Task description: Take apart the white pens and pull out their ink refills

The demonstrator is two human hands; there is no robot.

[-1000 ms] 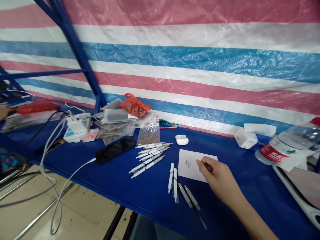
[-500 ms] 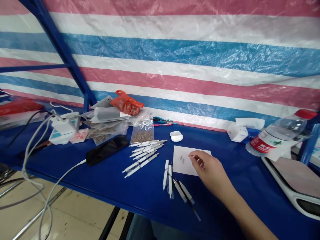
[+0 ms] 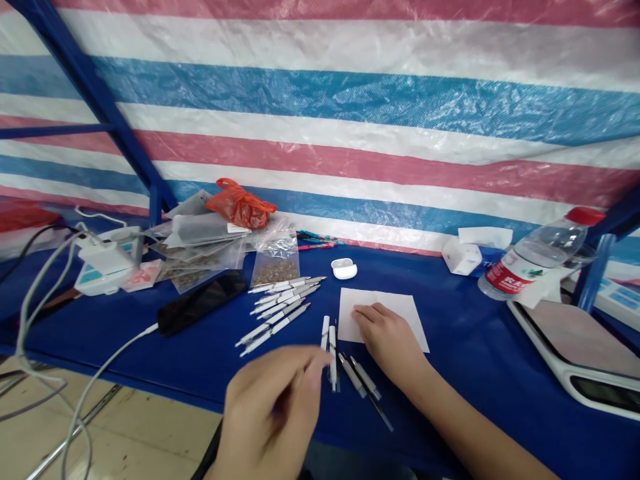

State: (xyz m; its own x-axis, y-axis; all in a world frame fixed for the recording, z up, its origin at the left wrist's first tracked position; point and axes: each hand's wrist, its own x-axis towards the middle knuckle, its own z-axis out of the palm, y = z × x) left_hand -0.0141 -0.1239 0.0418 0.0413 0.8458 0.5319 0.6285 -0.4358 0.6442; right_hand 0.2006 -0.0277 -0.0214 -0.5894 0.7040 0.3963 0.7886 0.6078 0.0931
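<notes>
My right hand (image 3: pixel 387 340) lies palm down on a white sheet of paper (image 3: pixel 405 310) on the blue table (image 3: pixel 475 347). Its fingers are bunched together, with the tips on the sheet's left part, and they hide whatever is under them. My left hand (image 3: pixel 273 413) is raised in the foreground and blurred. Its fingers are pinched together next to two white pen barrels (image 3: pixel 329 340). What they hold cannot be made out. Thin dark refills and grey pen parts (image 3: pixel 364 383) lie between the two hands. A pile of several white pens (image 3: pixel 280 303) lies to the left.
A white earbud case (image 3: pixel 345 268), a black phone (image 3: pixel 200 303) on a cable and clear bags of small parts (image 3: pixel 275 263) lie behind. An orange bag (image 3: pixel 240 203), a power strip (image 3: pixel 103 267), a water bottle (image 3: pixel 540 257), a tissue box (image 3: pixel 463 257) and a scale (image 3: pixel 575 347) stand around.
My left hand has come into view from below. My right hand has slid left across the paper and now covers the small dark pieces. The view has shifted to the right.
</notes>
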